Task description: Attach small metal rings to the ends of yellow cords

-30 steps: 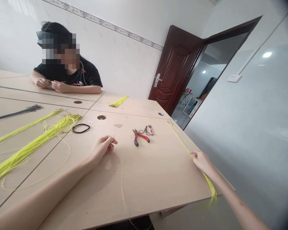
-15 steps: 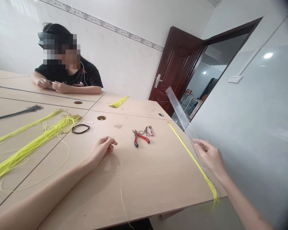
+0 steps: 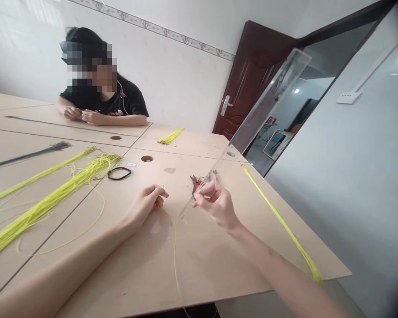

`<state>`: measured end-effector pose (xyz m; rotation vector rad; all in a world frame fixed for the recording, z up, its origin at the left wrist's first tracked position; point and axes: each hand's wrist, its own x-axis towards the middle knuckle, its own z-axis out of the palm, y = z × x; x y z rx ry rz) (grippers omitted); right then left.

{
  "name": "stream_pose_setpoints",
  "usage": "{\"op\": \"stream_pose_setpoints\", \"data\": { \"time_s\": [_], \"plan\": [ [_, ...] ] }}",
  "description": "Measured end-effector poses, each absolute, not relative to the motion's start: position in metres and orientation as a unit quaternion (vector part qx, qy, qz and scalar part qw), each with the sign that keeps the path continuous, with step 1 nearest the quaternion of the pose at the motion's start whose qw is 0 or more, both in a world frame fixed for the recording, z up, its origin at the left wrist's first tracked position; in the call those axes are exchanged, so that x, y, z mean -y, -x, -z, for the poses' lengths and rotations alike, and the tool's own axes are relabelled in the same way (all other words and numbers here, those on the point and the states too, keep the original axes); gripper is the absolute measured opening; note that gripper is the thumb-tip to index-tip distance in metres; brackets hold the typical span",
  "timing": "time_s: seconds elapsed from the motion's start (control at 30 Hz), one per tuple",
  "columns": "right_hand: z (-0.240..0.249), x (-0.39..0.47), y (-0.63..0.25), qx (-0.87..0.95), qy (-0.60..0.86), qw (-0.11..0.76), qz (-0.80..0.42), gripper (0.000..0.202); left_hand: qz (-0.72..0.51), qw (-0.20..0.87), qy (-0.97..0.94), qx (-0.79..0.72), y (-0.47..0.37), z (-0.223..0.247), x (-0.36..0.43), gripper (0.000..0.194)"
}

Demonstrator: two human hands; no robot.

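My right hand [image 3: 215, 203] grips a long clear plastic ruler [image 3: 252, 119] near its lower end, tilted up to the right above the table. To its left, my left hand [image 3: 151, 201] is closed in a pinch on the end of a thin yellow cord [image 3: 175, 247], which runs down over the table's front edge. Red-handled pliers [image 3: 195, 183] lie just behind my right hand, partly hidden by it and the ruler.
Yellow cord bundles [image 3: 49, 212] and a dark bundle [image 3: 29, 154] lie left, near a black band [image 3: 119, 173]. Another yellow bundle [image 3: 278, 216] runs along the table's right side. A small bundle [image 3: 171, 136] lies farther back. A person [image 3: 102, 101] sits across the table [image 3: 239, 269].
My right hand has moved left with the ruler, from the right edge to beside the pliers, and the ruler now leans right instead of left. The view has shifted slightly.
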<state>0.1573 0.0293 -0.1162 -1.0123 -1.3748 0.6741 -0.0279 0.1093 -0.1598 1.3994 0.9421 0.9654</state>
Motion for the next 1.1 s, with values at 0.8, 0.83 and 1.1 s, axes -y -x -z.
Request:
{"op": "stream_pose_setpoints", "data": {
  "time_s": [0.8, 0.83, 1.1],
  "plan": [
    [0.115, 0.002, -0.172, 0.564, 0.333, 0.529, -0.540, 0.019, -0.282, 0.720, -0.561, -0.295, 0.021, 0.144, -0.059, 0.017],
    [0.116, 0.003, -0.172, 0.570, 0.320, 0.513, -0.557, 0.020, -0.284, 0.726, -0.557, -0.285, 0.022, 0.144, -0.059, 0.017],
    [0.123, 0.009, -0.177, 0.551, 0.351, 0.510, -0.559, 0.028, -0.292, 0.730, -0.560, -0.263, 0.026, 0.141, -0.052, 0.017]
  ]
}}
